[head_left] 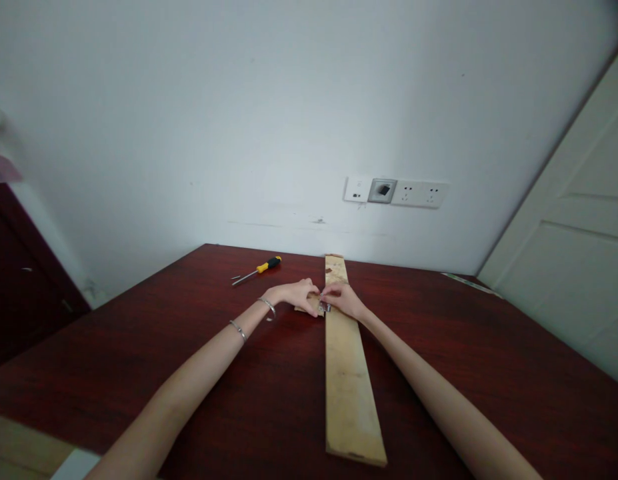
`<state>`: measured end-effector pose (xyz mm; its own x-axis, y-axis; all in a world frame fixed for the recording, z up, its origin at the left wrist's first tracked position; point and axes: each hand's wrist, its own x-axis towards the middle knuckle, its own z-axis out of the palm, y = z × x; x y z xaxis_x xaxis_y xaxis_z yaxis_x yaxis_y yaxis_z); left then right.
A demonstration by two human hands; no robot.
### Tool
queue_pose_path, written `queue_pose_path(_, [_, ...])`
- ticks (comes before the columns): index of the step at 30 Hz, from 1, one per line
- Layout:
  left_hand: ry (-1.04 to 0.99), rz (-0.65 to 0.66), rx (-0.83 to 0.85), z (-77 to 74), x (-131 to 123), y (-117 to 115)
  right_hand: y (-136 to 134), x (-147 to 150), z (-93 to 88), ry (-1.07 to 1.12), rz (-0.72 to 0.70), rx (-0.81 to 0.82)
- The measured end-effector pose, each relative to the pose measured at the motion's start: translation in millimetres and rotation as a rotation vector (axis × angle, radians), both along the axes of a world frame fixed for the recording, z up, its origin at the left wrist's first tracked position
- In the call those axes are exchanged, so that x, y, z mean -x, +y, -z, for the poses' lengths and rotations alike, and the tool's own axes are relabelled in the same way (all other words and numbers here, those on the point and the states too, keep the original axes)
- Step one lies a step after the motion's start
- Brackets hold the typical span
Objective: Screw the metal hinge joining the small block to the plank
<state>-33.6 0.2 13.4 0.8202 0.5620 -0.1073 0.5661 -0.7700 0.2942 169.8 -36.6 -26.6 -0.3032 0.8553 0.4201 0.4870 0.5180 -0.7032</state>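
A long pale wooden board lies on the dark red table, running from near the wall toward me. A short wooden piece sits against its left edge. Across the joint is a small shiny metal plate, partly hidden by fingers. My left hand curls thumb and fingers around the short piece and the plate's left side, holding them down. Over the board, my right hand is closed in a pinch right above the plate. Whatever its fingertips hold is too small to make out.
A yellow-and-black screwdriver lies left of the hands, with a small screw-like metal bit near its tip. Behind the table rises a white wall with sockets. A white door stands at the right.
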Motion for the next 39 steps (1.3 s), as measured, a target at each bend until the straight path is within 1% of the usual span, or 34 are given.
queue_pose_path(19, [-0.058, -0.012, 0.018, 0.9, 2.1, 0.9, -5.5, -0.5, -1.7, 0.050, 0.035, 0.038])
queue_pose_path(24, [-0.044, -0.017, 0.025, 4.8, 2.0, 3.5, -5.1, -2.7, -3.8, 0.123, 0.040, 0.079])
queue_pose_path(31, [-0.015, -0.023, 0.024, 6.6, 2.0, 3.1, -1.1, -11.5, -4.8, 0.255, 0.118, 0.116])
queue_pose_path(39, [0.017, -0.030, 0.022, 8.6, 0.9, 3.1, -0.8, -9.3, -2.6, 0.321, 0.137, 0.155])
